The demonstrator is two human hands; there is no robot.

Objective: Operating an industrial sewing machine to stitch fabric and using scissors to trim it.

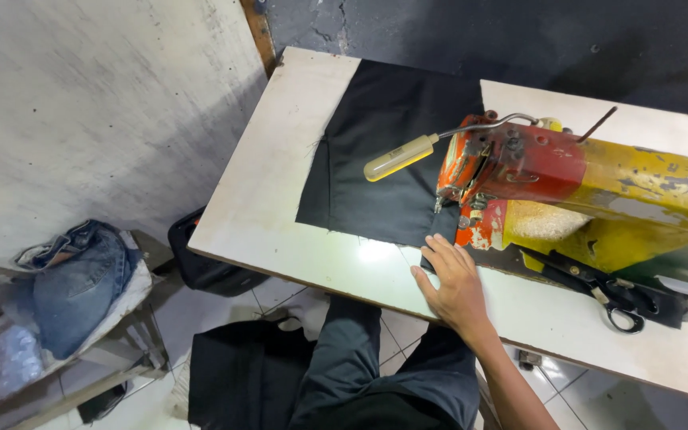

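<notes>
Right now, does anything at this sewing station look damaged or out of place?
The sewing machine looks badly worn: its red and yellow paint is chipped and flaking. Black fabric lies flat under it, and scissors rest on the table. Nothing looks spilled.

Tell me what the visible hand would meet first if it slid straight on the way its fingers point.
The right hand lies flat, fingertips on the black fabric. Going straight on, it would probably meet the sewing machine's needle and presser foot first, though depth is unclear.
</notes>
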